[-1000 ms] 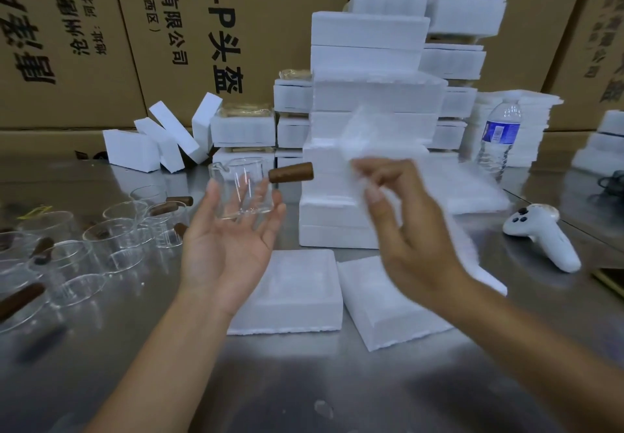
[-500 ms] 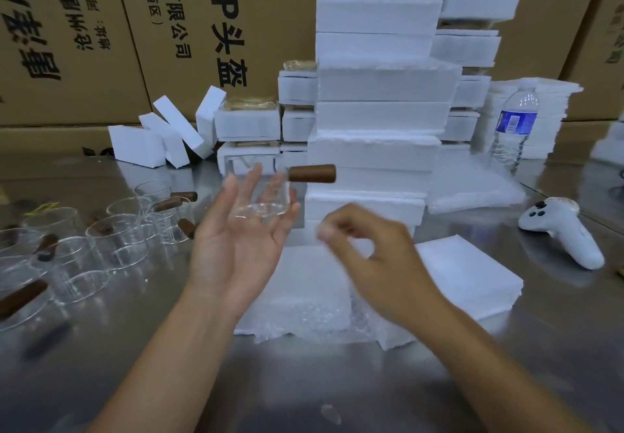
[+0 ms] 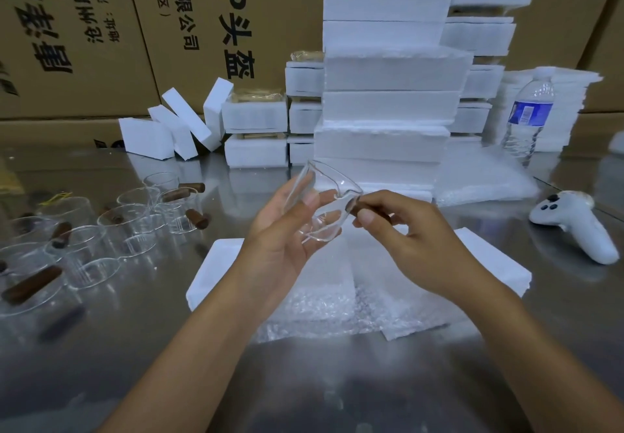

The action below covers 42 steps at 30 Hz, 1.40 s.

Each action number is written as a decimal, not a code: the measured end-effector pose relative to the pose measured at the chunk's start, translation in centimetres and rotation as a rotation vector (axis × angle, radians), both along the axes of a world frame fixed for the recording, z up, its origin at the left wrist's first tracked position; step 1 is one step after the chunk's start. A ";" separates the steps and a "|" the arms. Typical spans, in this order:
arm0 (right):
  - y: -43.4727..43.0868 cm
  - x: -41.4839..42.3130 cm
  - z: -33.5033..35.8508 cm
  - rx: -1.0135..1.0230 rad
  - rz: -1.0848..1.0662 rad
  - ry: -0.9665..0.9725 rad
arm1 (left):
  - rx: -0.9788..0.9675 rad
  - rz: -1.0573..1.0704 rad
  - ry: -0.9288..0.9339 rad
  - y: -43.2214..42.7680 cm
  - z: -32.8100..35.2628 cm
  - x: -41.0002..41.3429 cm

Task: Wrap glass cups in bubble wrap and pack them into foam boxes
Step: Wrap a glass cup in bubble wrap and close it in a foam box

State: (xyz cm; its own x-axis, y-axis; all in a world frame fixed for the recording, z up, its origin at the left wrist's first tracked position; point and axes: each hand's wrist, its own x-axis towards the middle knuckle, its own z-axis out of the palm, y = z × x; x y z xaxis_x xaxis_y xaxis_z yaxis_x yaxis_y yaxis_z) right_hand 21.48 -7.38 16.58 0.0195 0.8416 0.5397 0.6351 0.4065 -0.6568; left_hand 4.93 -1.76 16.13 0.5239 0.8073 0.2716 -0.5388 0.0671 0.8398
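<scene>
The left hand (image 3: 280, 235) grips a tilted clear glass cup (image 3: 326, 204), fingers curled round it; the right hand (image 3: 417, 235) pinches its brown wooden handle (image 3: 355, 210) above the near transparent bubble wrap sheet (image 3: 320, 311).

Left hand (image 3: 280, 237) cupped, palm inward, right hand (image 3: 418, 233) pinching (forearms converging)
</scene>
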 end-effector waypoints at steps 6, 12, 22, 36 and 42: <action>0.4 1.5 0.3 0.114 -0.174 0.046 | 0.193 -0.004 0.355 0.0 -0.7 0.1; 0.8 2.7 0.5 0.147 -0.249 0.426 | 0.534 0.188 0.759 -1.4 -1.1 2.6; 0.6 3.5 0.5 0.065 -0.188 0.743 | 0.920 0.463 1.389 -1.4 -0.8 7.8; 0.7 3.2 0.7 0.072 -0.136 0.585 | 0.726 0.617 1.028 0.6 -0.7 5.2; 0.9 3.4 0.4 0.064 -0.168 0.532 | 0.639 0.759 0.809 1.9 -0.2 2.6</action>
